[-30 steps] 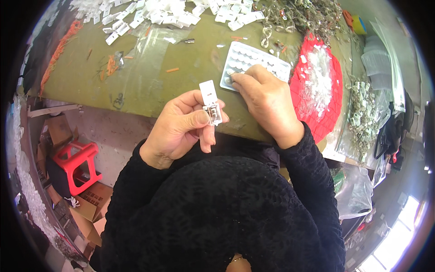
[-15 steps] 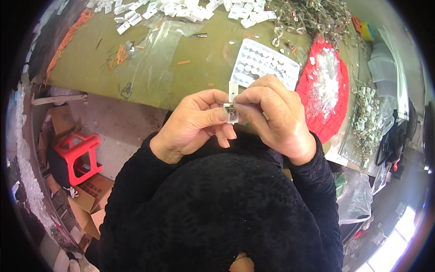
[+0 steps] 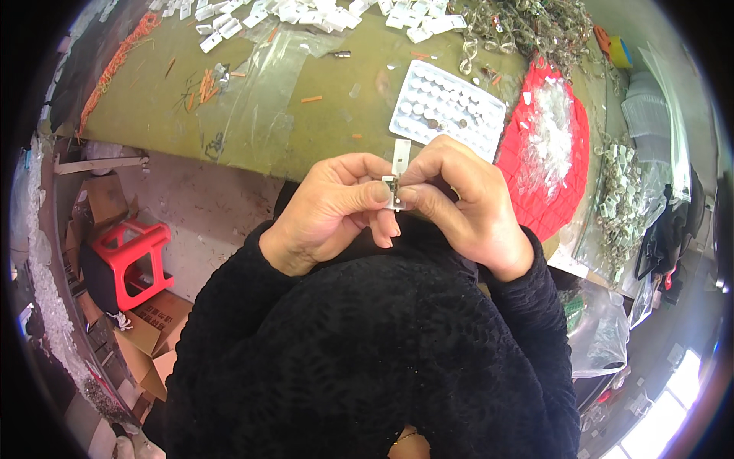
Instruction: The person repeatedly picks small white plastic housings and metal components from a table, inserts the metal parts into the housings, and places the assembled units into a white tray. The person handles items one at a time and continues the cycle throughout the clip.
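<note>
Between my hands, above the table's near edge, is a small white plastic battery box (image 3: pixel 401 155) with its hinged lid standing up and away from me. Dark and metallic parts show in its lower half. My left hand (image 3: pixel 336 205) is closed, pinching that half from the left between thumb and fingers. From the right, the bent thumb and forefinger of my right hand (image 3: pixel 465 200) press at the box's inside and edge. My fingertips hide whatever small part may be between them. Just beyond the right hand lies a pale tray (image 3: pixel 451 96) of round button cells.
Many white plastic boxes (image 3: pixel 306 15) are piled at the table's far side. Tangled clear wire strings (image 3: pixel 527 30) lie far right. A red cloth (image 3: pixel 531 195) bears clear plastic bits. Orange scraps (image 3: pixel 206 86) dot the green tabletop (image 3: pixel 336 84). A red stool (image 3: pixel 131 260) stands lower left.
The box has shifted slightly right, its lid tilting a little more to the right. My right thumb has moved lower against the box, uncovering more of the button cell tray.
</note>
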A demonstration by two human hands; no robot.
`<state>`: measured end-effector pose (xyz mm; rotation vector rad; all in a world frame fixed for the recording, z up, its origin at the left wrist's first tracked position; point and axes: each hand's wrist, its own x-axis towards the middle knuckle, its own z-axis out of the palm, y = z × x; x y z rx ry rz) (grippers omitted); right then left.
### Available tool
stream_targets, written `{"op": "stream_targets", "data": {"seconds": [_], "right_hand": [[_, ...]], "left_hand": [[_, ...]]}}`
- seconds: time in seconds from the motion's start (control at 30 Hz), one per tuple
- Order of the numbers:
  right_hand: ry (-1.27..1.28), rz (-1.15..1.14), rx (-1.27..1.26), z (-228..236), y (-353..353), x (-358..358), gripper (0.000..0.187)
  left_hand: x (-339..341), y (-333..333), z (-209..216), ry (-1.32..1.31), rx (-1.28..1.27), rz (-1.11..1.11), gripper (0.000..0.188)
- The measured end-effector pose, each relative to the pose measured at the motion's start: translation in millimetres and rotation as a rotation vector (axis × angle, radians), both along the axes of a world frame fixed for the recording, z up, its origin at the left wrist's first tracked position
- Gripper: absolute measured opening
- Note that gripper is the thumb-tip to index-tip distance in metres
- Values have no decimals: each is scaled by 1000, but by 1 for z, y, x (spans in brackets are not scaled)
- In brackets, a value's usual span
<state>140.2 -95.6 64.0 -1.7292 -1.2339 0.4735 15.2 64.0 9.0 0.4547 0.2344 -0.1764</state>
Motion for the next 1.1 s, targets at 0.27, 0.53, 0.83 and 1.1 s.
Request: {"op": "stream_targets", "data": {"seconds": [0.27, 0.53, 0.83, 1.1], "right_hand": [[695, -1, -324, 10, -5, 10, 28], [622, 137, -253, 21, -18, 22, 33], [-195, -93, 101, 7, -43, -12, 24], [-496, -142, 271, -18, -54, -27, 32]], "left_hand": [[-1, -1, 7, 24, 170, -163, 26], [6, -9, 7, -5, 110, -254, 18], [9, -12, 19, -2, 269, -321, 16], [18, -38, 2, -55, 160, -76, 22]]}}
